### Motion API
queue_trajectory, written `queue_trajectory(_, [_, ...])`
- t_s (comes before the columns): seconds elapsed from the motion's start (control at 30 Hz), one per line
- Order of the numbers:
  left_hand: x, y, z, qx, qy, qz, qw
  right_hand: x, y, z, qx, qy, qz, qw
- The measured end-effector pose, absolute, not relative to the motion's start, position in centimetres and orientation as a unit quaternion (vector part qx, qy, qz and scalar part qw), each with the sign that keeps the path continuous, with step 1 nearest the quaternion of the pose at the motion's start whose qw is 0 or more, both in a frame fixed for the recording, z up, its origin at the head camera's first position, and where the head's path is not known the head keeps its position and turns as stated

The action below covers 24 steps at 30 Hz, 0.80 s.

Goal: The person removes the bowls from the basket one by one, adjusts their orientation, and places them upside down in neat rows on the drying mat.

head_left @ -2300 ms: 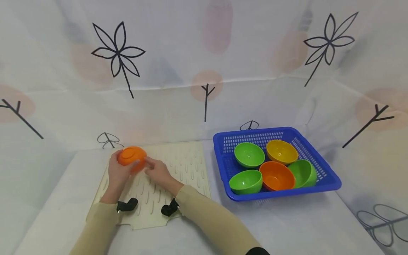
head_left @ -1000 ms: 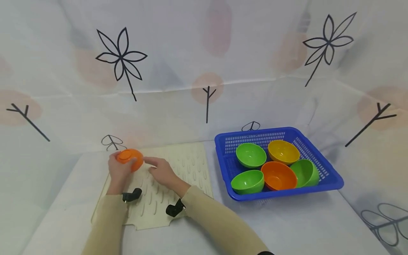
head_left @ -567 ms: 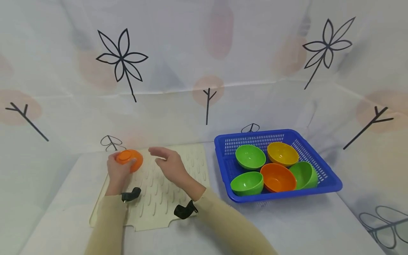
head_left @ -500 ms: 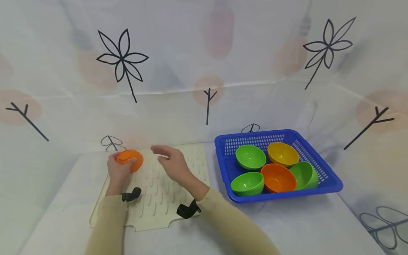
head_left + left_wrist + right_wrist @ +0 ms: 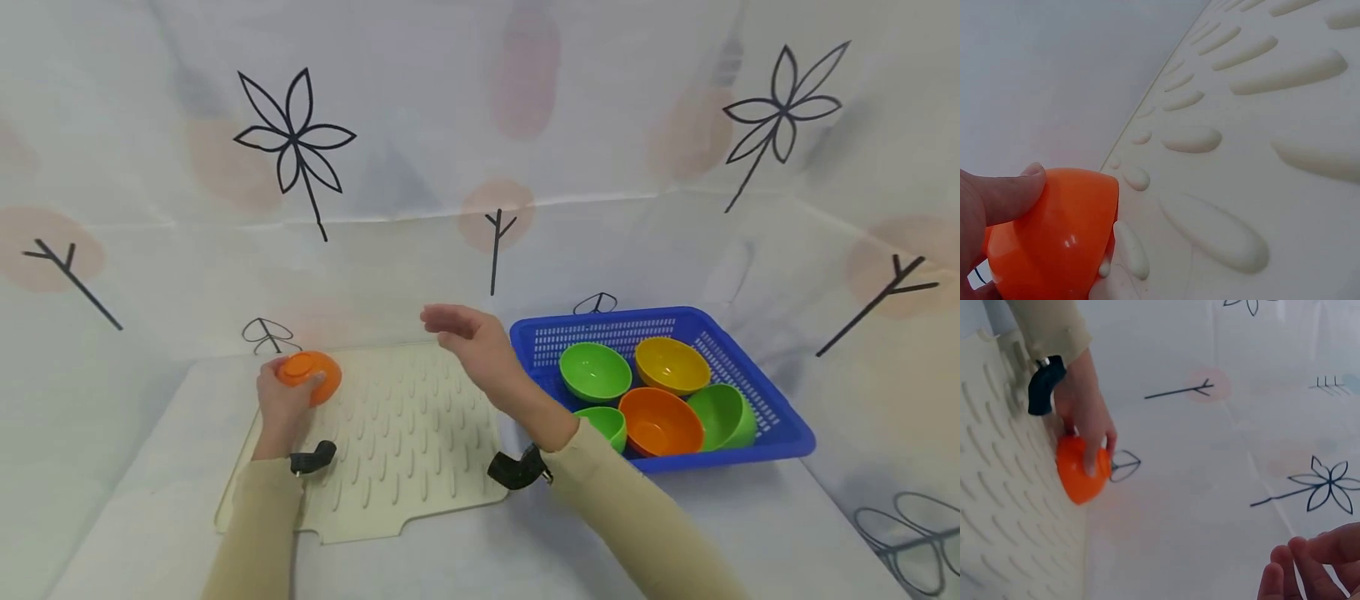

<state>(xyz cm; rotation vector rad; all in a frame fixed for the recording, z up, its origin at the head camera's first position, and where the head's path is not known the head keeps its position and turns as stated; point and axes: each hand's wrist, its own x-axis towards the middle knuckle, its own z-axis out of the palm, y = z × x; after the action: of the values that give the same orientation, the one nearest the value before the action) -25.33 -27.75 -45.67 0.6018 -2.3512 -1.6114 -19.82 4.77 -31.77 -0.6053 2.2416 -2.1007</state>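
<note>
One orange bowl (image 5: 324, 367) is base-up at far left, gripped by the left hand (image 5: 281, 404); I see the right hand (image 5: 483, 350), fingers loose, nearer the blue basket (image 5: 727, 457).

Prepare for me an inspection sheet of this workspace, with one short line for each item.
Surface: white table, bearing a cream ridged board.
Job's things: orange bowl, base up, at the board's far left corner; blue basket holding three green bowls, a yellow bowl and a second orange bowl.
Clutter: nothing seen.
Grips: left grip holds the orange bowl; right grip raised, holding nothing.
Cables: nothing seen.
Surroundings: white backdrop with printed plants.
</note>
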Motion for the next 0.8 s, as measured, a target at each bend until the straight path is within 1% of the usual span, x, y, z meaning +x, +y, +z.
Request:
queue_trajectory(0.1, [-25.3, -27.6, -45.6, 0.203, -0.799, -0.553, 0.118, -20.4, 7.0, -31.4, -0.164, 0.736, -0.657, -0.003])
queue_trajectory(0.23, [-25.3, -27.5, -45.7, 0.202, -0.800, -0.552, 0.122, -21.4, 10.7, -31.2, -0.125, 0.763, -0.634, -0.030])
queue_trajectory(0.33, [-25.3, -27.4, -45.8, 0.199, -0.801, -0.550, 0.125, -22.2, 13.9, -31.2, -0.096, 0.783, -0.614, -0.033])
queue_trajectory(0.57, [-25.1, -27.5, -45.7, 0.204, -0.803, -0.546, 0.124, -24.0, 21.2, -32.5, -0.068, 0.828, -0.557, 0.003])
queue_trajectory(0.67, [-25.1, -27.6, -45.7, 0.205, -0.802, -0.548, 0.118, -24.5, 23.4, -33.0, -0.063, 0.854, -0.516, 0.019])
queue_trajectory(0.8, [-25.1, -27.6, -45.6, 0.207, -0.805, -0.542, 0.121, -24.9, 25.4, -33.5, -0.074, 0.877, -0.470, 0.062])
